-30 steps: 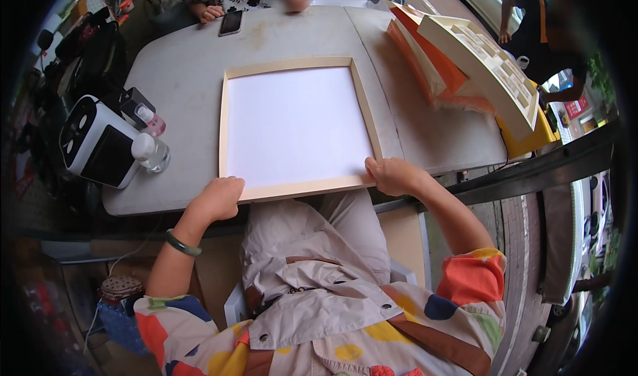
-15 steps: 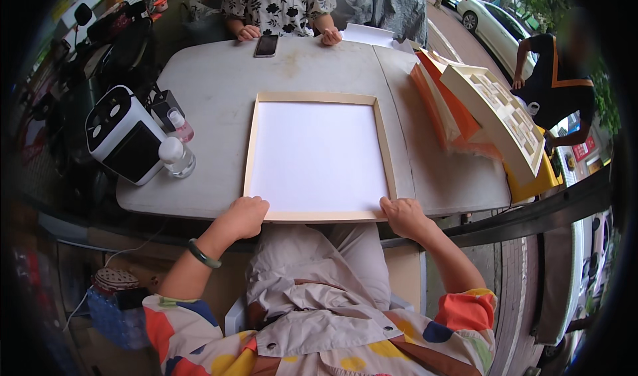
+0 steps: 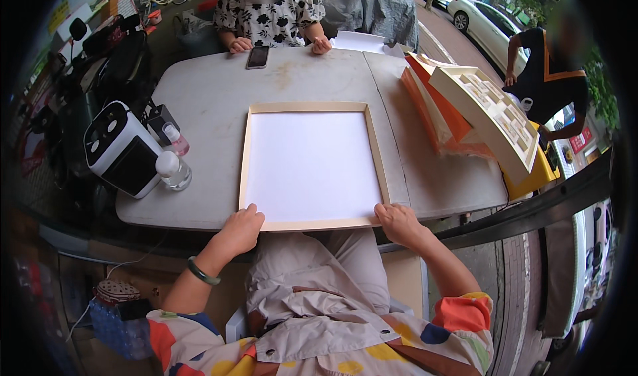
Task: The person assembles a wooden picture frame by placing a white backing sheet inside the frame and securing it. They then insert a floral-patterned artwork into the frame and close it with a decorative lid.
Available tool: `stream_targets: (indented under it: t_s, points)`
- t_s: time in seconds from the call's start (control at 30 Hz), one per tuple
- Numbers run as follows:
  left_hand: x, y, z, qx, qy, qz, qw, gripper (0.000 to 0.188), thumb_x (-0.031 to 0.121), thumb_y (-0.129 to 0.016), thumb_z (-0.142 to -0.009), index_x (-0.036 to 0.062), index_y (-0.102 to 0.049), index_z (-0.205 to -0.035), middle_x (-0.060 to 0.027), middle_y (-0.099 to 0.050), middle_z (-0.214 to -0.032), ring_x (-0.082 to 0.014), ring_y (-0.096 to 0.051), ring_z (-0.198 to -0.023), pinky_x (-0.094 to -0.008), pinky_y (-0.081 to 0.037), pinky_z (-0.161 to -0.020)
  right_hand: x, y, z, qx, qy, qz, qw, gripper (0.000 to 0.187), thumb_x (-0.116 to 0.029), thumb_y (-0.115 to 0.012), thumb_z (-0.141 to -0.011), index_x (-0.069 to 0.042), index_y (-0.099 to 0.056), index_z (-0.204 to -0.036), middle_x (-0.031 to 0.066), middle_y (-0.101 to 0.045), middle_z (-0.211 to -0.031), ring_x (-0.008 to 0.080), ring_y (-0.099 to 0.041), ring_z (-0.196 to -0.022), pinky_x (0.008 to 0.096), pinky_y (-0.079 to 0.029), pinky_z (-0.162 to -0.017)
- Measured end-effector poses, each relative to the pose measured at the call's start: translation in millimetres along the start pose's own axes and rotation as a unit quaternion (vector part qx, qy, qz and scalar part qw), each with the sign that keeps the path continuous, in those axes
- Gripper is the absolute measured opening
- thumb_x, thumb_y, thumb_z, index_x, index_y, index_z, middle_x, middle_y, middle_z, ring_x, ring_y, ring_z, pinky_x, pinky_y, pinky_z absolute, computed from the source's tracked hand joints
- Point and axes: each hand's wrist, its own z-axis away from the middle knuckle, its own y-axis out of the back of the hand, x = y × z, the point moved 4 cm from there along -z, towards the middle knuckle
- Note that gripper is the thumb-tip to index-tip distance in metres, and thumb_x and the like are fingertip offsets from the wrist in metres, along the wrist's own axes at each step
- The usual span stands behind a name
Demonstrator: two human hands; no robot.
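The shallow square tray (image 3: 312, 166) is placed on the counter (image 3: 199, 87), at its near edge. It is judged to be light and fairly stiff, but its thin walls may be bent by hard squeezing; near corners seem suitable for holding. The left corner is gripped by the left hand (image 3: 242, 230), its forearm slanted inward; the right corner is likewise gripped by the right hand (image 3: 401, 224), knuckles upward.

Grey tbl (image 3: 206, 110), shallow tray (image 3: 309, 107), phone (image 3: 258, 57), 2 btls (image 3: 174, 172)
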Motion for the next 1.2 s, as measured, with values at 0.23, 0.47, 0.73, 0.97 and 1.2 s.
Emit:
stream_targets:
  t_s: [0.23, 0.47, 0.73, 0.97, 1.2]
  points:
    - [15, 10, 10, 0.109, -0.019, -0.058, 0.992, 0.021, -0.012, -0.057, -0.071, 0.0028, -0.054, -0.086, -0.0143, -0.057, -0.093, -0.0368, -0.058, -0.094, -0.0480, -0.047, -0.077, -10, 0, 5, 0.042, -0.010, 0.030, 0.999, 0.007, -0.006, -0.059, -0.087, -0.005, -0.058, -0.093, 0.0106, -0.060, -0.084, 0.0317, -0.068, -0.079, 0.0446, -0.053, -0.066]
    - [17, 6, 22, 0.143, 0.017, 0.003, 0.990, 0.019, -0.011, -0.054, -0.072, 0.0040, -0.053, -0.084, -0.0126, -0.057, -0.086, -0.0369, -0.058, -0.085, -0.0475, -0.047, -0.076, -11, -2, 10, 0.036, -0.051, 0.007, 0.998, 0.004, -0.010, -0.062, -0.085, -0.009, -0.063, -0.089, 0.0083, -0.060, -0.084, 0.0287, -0.067, -0.072, 0.0432, -0.053, -0.058]
    - [28, -7, 25, 0.200, 0.071, -0.069, 0.975, 0.008, 0.001, -0.055, -0.081, 0.0064, -0.055, -0.087, -0.0114, -0.055, -0.088, -0.0302, -0.055, -0.090, -0.0436, -0.041, -0.078, -23, 0, 11, 0.097, -0.065, 0.022, 0.993, 0.011, -0.004, -0.059, -0.078, -0.008, -0.063, -0.088, 0.0097, -0.061, -0.090, 0.0321, -0.057, -0.091, 0.0471, -0.045, -0.092]
    - [34, -39, 17, 0.317, 0.133, -0.037, 0.938, 0.014, 0.006, -0.059, -0.081, 0.0066, -0.055, -0.095, -0.0120, -0.051, -0.098, -0.0330, -0.049, -0.098, -0.0484, -0.037, -0.087, -42, -43, 15, 0.276, -0.120, -0.039, 0.953, 0.018, -0.008, -0.060, -0.084, -0.008, -0.056, -0.101, 0.0129, -0.053, -0.102, 0.0331, -0.049, -0.101, 0.0548, -0.033, -0.104]
    - [42, -28, 24, 0.337, 0.083, -0.001, 0.938, 0.030, 0.020, -0.080, -0.076, 0.0132, -0.061, -0.099, -0.0082, -0.051, -0.095, -0.0302, -0.049, -0.098, -0.0461, -0.035, -0.089, -51, -35, 3, 0.319, -0.092, -0.048, 0.942, 0.038, -0.034, -0.085, -0.074, -0.014, -0.059, -0.092, 0.0064, -0.054, -0.094, 0.0281, -0.049, -0.094, 0.0491, -0.033, -0.098]
